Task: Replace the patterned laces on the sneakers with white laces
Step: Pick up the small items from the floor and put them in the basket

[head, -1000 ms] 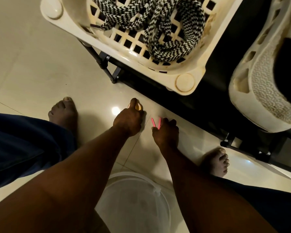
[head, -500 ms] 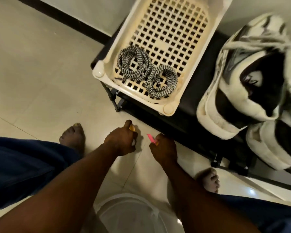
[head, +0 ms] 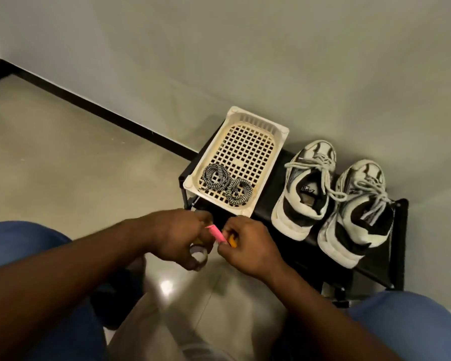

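The right hand [head: 248, 248] has its fingers curled, pinching the lower end of a small pink piece [head: 216, 232]. A yellow-orange piece [head: 232, 241] shows just behind that end, against the same fingers. The left hand [head: 175, 235] is curled too, its fingertips meeting the upper end of the pink piece. A pale round thing [head: 199, 256] sits tucked under its lower fingers; what it is cannot be told.

Just beyond the hands and apart from them, the patterned laces [head: 227, 185] lie as two black-and-white coils in the near end of a cream lattice basket [head: 258, 121]. The basket stands on the left end of a low black rack [head: 375, 267]. To its right on the rack stands the sneaker beside the basket [head: 297, 217] and then the outer sneaker [head: 344, 246], both heel-first toward the person. They are threaded with white laces [head: 320, 165] whose ends lie loose. Neither hand touches the sneakers or the basket.
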